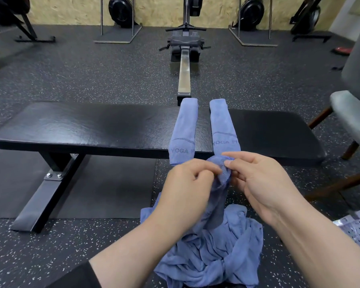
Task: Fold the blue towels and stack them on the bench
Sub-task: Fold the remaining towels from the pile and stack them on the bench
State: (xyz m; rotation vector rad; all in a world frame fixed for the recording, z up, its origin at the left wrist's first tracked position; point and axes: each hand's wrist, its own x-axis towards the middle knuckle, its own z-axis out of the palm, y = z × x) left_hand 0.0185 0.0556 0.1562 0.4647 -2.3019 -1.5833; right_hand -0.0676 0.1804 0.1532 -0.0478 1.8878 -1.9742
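Both the left hand (187, 179) and right hand (256, 177) pinch the top edge of a crumpled blue towel (216, 246) near the desk (81, 125), where two folded towels (183, 129) overhang its near edge, leaving its left open.

Both forearms reach forward, bare, converging at centre. The left hand (187, 179) and right hand (256, 179) meet fingertip to fingertip, fingers curled, each pinching the same bunched cloth between them.
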